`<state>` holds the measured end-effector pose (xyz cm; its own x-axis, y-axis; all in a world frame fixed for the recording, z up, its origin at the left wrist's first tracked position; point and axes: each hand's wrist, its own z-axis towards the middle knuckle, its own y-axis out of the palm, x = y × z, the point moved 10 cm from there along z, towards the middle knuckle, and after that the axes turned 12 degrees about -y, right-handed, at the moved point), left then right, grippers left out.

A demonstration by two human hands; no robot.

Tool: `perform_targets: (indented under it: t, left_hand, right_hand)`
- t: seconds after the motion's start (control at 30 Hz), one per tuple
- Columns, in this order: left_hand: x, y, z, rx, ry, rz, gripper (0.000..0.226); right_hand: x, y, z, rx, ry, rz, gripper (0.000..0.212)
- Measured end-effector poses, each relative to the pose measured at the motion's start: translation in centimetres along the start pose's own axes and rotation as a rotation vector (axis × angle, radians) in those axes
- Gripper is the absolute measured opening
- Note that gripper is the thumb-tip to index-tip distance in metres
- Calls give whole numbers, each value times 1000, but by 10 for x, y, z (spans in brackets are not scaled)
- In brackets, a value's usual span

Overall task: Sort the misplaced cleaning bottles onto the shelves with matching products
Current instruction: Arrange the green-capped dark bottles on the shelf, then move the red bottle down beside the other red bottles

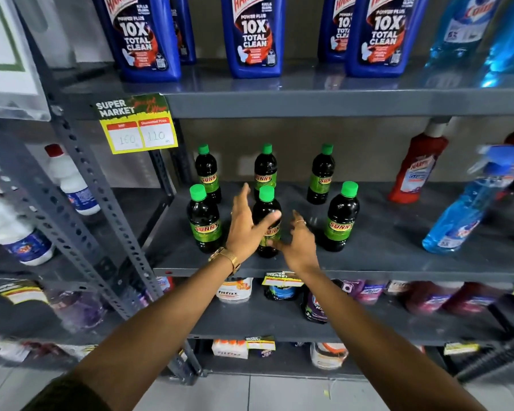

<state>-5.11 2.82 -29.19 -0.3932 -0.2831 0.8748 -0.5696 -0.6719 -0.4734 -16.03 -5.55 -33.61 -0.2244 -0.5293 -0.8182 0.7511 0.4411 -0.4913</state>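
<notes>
Several dark Sunny bottles with green caps stand in two rows on the grey middle shelf (pixel 398 250). The front middle Sunny bottle (pixel 267 204) stands upright between my hands. My left hand (pixel 247 229) is to its left with fingers spread and the thumb across the bottle's front. My right hand (pixel 298 243) is to its right, fingers apart, thumb near the bottle's lower part. Neither hand closes around it. A red Harpic bottle (pixel 416 170) and a blue spray bottle (pixel 469 209) lean on the same shelf at the right.
Blue Harpic bottles (pixel 252 37) line the upper shelf, with pale blue bottles (pixel 463 31) at its right. White bottles (pixel 72 182) sit on the rack to the left. A yellow price tag (pixel 140 132) hangs from the upper shelf edge. Lower shelves hold pouches and packets (pixel 235 290).
</notes>
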Motion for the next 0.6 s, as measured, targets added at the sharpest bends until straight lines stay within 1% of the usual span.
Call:
perform_targets:
  t: [0.07, 0.13, 0.2, 0.3, 0.37, 0.43, 0.53, 0.6]
  left_hand:
    - [19, -7, -15, 70, 100, -78, 75]
    - [48, -6, -33, 94, 210, -114, 57]
    - [85, -3, -52, 104, 314, -122, 45]
    - [145, 5, -76, 113, 425, -192, 30]
    - [188, 18, -85, 83, 466, -246, 24]
    - [233, 38, -90, 55, 500, -297, 21]
    - [306, 77, -96, 6, 526, -433, 30]
    - [355, 108, -101, -47, 554, -503, 31]
  right_hand:
    - [-15, -23, -2, 38, -67, 51, 90]
    - [-34, -56, -6, 82, -138, 137, 83]
    - [-55, -92, -9, 123, -209, 214, 73]
    - [-79, -156, -15, 181, -334, 251, 53]
    - [-88, -205, -17, 208, -411, 269, 41]
    - [-92, -259, -23, 234, -480, 268, 34]
    - [-89, -344, -28, 269, -526, 246, 24]
    - [-83, -398, -28, 288, -536, 227, 23]
